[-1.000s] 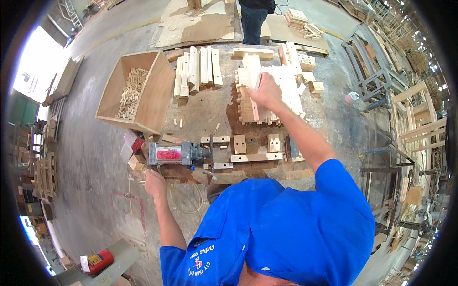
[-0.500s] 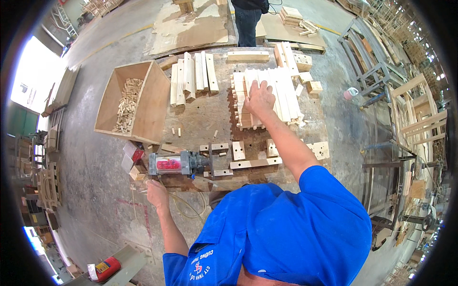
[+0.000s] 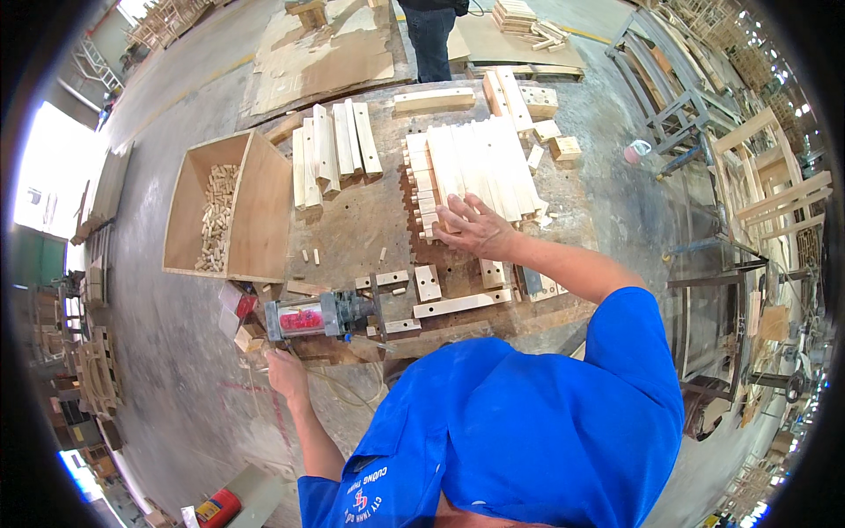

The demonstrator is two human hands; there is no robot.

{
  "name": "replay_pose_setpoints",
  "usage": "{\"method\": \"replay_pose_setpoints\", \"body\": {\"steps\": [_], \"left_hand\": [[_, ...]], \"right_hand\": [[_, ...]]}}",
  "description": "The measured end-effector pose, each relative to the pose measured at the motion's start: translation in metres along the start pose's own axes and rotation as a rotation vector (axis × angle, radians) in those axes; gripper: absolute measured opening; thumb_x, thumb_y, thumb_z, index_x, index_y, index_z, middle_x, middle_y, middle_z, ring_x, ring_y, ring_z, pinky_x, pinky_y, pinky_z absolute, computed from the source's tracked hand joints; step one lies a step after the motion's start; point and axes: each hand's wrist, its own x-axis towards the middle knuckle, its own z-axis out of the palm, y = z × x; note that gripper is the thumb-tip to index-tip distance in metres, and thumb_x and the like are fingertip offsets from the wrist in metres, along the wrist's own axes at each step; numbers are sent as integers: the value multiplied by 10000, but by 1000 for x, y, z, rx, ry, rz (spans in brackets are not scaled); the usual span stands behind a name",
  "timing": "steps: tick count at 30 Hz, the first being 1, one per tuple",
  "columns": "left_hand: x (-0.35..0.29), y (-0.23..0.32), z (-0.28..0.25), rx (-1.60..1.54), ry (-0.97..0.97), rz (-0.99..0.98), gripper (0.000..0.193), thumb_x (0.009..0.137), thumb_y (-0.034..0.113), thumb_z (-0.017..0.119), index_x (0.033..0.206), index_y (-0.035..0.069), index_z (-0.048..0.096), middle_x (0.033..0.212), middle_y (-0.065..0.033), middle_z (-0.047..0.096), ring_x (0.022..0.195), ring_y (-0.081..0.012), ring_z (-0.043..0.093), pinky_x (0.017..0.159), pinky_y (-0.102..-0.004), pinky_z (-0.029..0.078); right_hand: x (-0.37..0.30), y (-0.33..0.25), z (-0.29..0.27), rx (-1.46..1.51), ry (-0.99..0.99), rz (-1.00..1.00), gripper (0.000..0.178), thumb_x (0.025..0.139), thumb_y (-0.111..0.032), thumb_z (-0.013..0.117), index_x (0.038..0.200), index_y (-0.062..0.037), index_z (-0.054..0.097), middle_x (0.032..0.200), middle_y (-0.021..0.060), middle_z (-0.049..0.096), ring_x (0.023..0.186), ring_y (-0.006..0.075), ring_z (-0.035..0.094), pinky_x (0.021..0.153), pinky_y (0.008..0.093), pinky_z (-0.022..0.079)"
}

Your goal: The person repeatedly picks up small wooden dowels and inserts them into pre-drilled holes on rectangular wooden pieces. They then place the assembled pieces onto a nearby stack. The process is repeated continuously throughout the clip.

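My right hand (image 3: pixel 478 229) lies over the near end of a stack of pale wooden slats (image 3: pixel 480 163), fingers spread and touching the wood. Rounded dowel ends stick out along the stack's left side. At the lower left, my left hand (image 3: pixel 288 373) is curled beside the bench edge, just below a grey air cylinder with a red label (image 3: pixel 302 319). Its fingers look closed, but what they hold is too small to make out. A small wooden block (image 3: pixel 250 338) sits close to that hand.
An open plywood box (image 3: pixel 258 207) with many dowels stands at the bench's left. Beside it lie drilled wooden bars (image 3: pixel 324 145). Short blocks (image 3: pixel 428 283) and a long drilled strip (image 3: pixel 462 304) lie near the front edge. A person (image 3: pixel 431 44) stands beyond the bench.
My right hand has slid from the middle of the slat stack to its near end. My left hand has stayed by the cylinder. The whole view has shifted slightly.
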Motion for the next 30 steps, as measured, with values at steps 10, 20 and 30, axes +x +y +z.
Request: {"method": "replay_pose_setpoints", "body": {"steps": [10,20,30], "left_hand": [[-1,3,-7,21,-44,-1,288,1118,260,498,1098,-7,605,949,-319,737,899,-532,718,778,-617,547],[-2,5,-9,40,-28,-12,301,1123,270,495,1124,-11,604,922,-312,741,878,-526,724,763,-616,550],[-1,-6,-3,13,-41,-55,261,1116,260,509,1088,16,599,934,-290,737,891,-514,725,779,-599,559]], "right_hand": [[4,7,1,-12,-3,45,551,926,-236,737,1438,-224,535,1555,142,465,1444,368,459,1138,574,423],[3,15,6,43,99,51,607,957,-305,731,1518,-258,504,1523,123,490,1398,356,479,1126,563,406],[64,2,-30,481,22,254,560,1024,-394,700,1519,-183,547,1389,171,621,1279,377,625,1031,533,509]]}}
